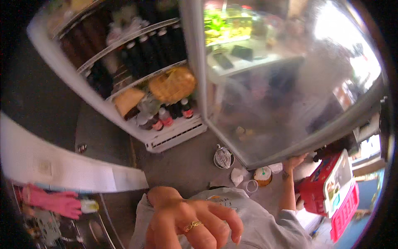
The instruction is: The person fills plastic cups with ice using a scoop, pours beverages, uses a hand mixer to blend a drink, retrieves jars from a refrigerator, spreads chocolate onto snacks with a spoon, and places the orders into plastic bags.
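Observation:
My left hand (pixel 192 218), with a gold ring on one finger, is raised close in front of my grey shirt (pixel 265 226). Its fingers are apart and loosely bent, with nothing visible in them; some tips run past the lower edge. Out to the right, my right hand (pixel 295 162) grips the frame of a glass fridge door (pixel 265 103), its fingertips partly hidden. The door stands swung open beside a white upright fridge (pixel 178 137). Inside are dark bottles (pixel 143 52) on wire racks, a woven basket (pixel 173 85) and several small bottles (pixel 166 117) with red labels at the bottom.
A round metal container (pixel 224 157) and a white-topped tub (pixel 263 174) stand low near the door. Red crates (pixel 321 182) are at the right. Pink rubber gloves (pixel 52 199) hang at lower left, below a white wall edge (pixel 74 164). A lit aquarium (pixel 228 25) shows through the glass.

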Demonstrator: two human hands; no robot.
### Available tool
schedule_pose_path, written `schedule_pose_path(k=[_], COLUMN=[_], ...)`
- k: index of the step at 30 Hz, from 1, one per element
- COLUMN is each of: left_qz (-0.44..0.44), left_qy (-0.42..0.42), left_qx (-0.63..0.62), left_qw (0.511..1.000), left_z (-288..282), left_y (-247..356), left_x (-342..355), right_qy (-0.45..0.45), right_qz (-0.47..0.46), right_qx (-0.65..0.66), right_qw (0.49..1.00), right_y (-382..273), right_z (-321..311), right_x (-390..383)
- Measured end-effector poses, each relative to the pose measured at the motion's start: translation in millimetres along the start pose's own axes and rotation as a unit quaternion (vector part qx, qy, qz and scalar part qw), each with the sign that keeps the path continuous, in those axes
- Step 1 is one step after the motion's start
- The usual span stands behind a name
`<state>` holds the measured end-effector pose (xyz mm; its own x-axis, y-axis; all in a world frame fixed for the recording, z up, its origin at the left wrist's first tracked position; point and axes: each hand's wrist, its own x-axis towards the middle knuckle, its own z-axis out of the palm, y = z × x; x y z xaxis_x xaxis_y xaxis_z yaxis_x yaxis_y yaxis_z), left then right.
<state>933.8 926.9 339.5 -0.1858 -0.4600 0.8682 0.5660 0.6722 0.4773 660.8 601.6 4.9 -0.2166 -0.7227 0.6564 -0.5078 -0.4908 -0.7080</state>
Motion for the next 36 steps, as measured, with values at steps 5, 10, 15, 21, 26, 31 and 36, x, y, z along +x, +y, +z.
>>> schedule_pose_path(k=[5,10,15,21,26,31,36], left_qz=[0.092,0.025,0.014,-0.056,-0.126,-0.063,0.003], left_qy=[-0.01,-0.058,-0.005,0.222,0.48,0.458,0.409], left_qx=[-0.005,-0.061,-0.086,0.254,0.453,0.648,0.772], left_qw=[0.996,0.996,0.996,0.94,0.741,0.606,0.487], left_z=[6,1,-1,-82,-195,-327,-449], left_y=[-33,-33,-40,-29,22,85,112], left_x=[13,23,21,-1,-14,-17,32], right_qy=[0.0,0.036,0.001,0.032,0.056,-0.251,-0.465], right_qz=[0.22,0.192,0.162,0.335,0.333,0.525,0.238], right_qx=[0.267,0.114,0.092,0.302,0.295,0.131,0.218], right_qw=[0.938,0.974,0.982,0.892,0.894,0.802,0.824], right_y=[-68,-59,-25,-110,-62,-45,-196], right_z=[2,-2,5,-11,-8,21,132], right_x=[-7,-21,-35,-23,-98,-181,-142])
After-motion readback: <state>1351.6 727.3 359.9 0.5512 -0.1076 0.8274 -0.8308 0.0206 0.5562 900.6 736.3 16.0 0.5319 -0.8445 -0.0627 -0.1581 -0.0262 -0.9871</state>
